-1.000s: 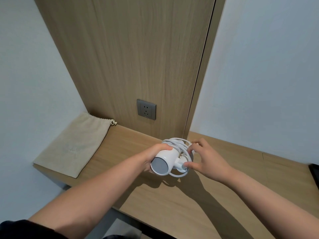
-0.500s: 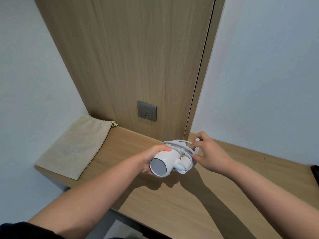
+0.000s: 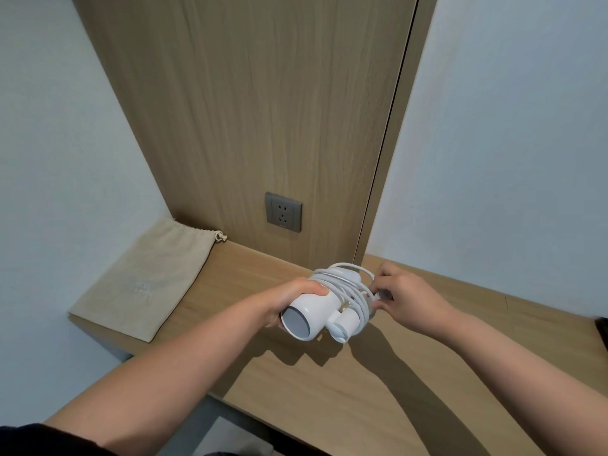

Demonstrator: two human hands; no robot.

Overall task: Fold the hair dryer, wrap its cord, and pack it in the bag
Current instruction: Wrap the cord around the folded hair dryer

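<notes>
A white hair dryer (image 3: 311,315) is held above the wooden shelf (image 3: 329,390), its barrel mouth facing me and its handle folded alongside. My left hand (image 3: 289,299) grips the barrel from the left. The white cord (image 3: 353,289) is coiled several times around the dryer's far end. My right hand (image 3: 404,296) pinches the cord's end at the right side of the coil; the plug is mostly hidden in the fingers. A beige drawstring bag (image 3: 148,279) lies flat at the shelf's left end, apart from both hands.
A grey wall socket (image 3: 283,212) sits in the wood panel behind the shelf. Pale walls close in on the left and right. A dark object (image 3: 602,327) shows at the right edge. The shelf's front edge runs diagonally below my arms.
My right hand has carried the cord's end around the dryer, from its front up over the top and down to the right side of the coil. The left hand holds steady.
</notes>
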